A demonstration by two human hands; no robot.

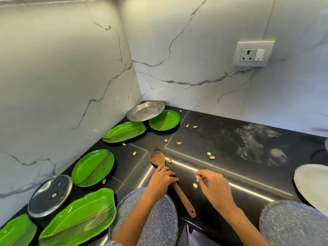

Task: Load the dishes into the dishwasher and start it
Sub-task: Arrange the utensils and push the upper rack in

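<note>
Wooden spoon (pixel 173 183): lies flat on the black counter (pixel 204 139), bowl pointing away toward the wall corner, handle end at the near edge; long axis slants slightly right as it comes near.
Left hand (pixel 162 180): fingers curled over the spoon's neck, gripping it.
Right hand (pixel 211 185): just right of the spoon, fingertips pinched on a pale nut; more nuts (pixel 211 155) scattered nearby.
Green leaf plates (pixel 93 167): lined along the left wall.
Steel plate (pixel 145 110): tilted in the corner.
</note>
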